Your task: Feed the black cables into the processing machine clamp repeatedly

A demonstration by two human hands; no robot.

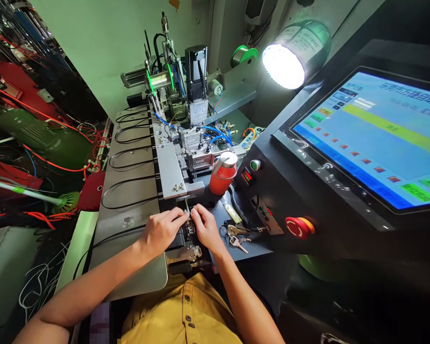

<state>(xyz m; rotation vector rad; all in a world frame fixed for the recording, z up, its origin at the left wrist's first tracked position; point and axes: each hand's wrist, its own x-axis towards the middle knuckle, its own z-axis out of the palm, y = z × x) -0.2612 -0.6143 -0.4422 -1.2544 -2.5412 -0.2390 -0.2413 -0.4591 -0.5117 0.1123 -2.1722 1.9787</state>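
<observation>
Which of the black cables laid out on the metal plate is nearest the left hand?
The lowest cable in the picture; it runs off the left edge of the plate, while the others loop back on it.

The big round lamp (284, 64) near the top is so bright that its front is all white. The screen (380, 138) at right glows blue, with shiny spots below. The lower right is very dark. The left edge looks stretched.

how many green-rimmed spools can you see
2. The left spool is mounted on the machinery, left of its black upright housing; the right spool is just left of the lit lamp. Others may be hidden behind the machinery.
</observation>
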